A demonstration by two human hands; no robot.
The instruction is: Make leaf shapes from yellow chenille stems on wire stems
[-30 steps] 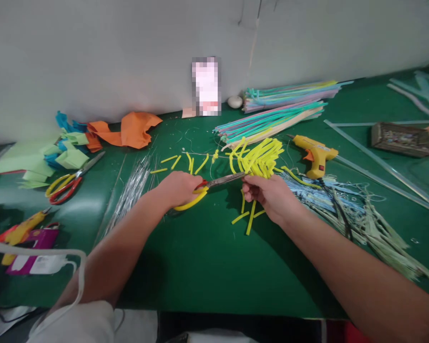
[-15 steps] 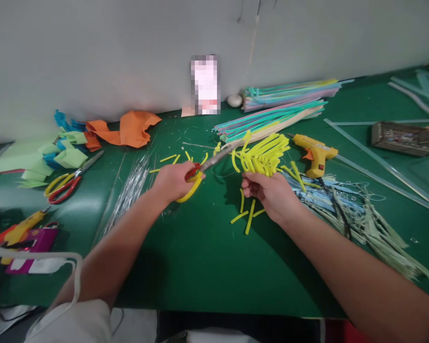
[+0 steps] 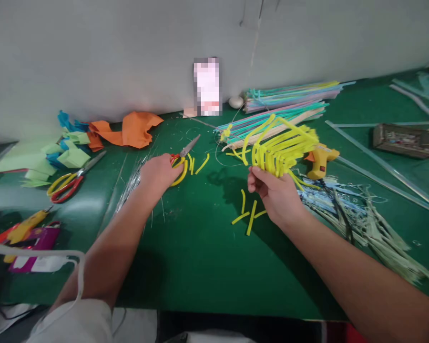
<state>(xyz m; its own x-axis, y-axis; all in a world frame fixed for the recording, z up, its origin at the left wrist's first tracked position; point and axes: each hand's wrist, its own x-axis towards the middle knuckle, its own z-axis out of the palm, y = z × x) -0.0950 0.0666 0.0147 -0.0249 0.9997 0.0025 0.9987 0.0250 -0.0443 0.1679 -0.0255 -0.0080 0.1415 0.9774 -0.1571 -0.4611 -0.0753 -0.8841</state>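
My left hand (image 3: 160,175) is closed around the handles of a pair of scissors (image 3: 186,151) with red and yellow grips, its blades pointing up and to the right. Pinched at its lower end in my right hand (image 3: 273,190) is a leaf-like fan of yellow pipe cleaners (image 3: 286,147), raised above the table. The scissors and the fan are well apart. Short yellow cut pieces (image 3: 250,217) lie below my right hand, and others (image 3: 196,164) lie beside the scissors. Thin silvery wires (image 3: 128,186) are partly covered by my left hand and forearm.
Bundles of pastel pipe cleaners (image 3: 293,97) lie at the back. A yellow glue gun (image 3: 321,162), glue sticks (image 3: 386,164), blue-green strands (image 3: 382,238) and a small tray (image 3: 377,138) are on the right. Second scissors (image 3: 66,186), orange paper (image 3: 137,129) and a utility knife (image 3: 27,226) are on the left.
The scissors in my left hand have moved left, away from the yellow fan. My right hand has shifted slightly right and turned the fan, which now partly covers the glue gun.
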